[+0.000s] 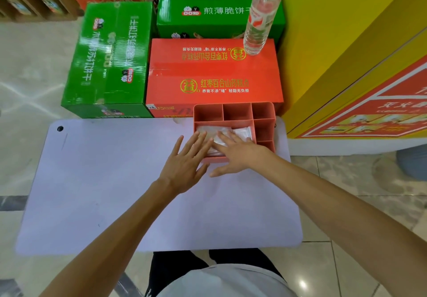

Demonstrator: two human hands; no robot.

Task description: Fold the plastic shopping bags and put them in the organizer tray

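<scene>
Nearest to us lay the lilac desk [111,192], and our biggest worry sat at its far right corner: the organizer tray [263,121] stood close to the edge, so a hard push could have slid it off. Both hands were flat, fingers straight, clamped on nothing: the left hand [184,164] and right hand [235,153] pressed the folded plastic bags [238,132] into the large compartment. We judged the slippery folds might spring open once released.
</scene>
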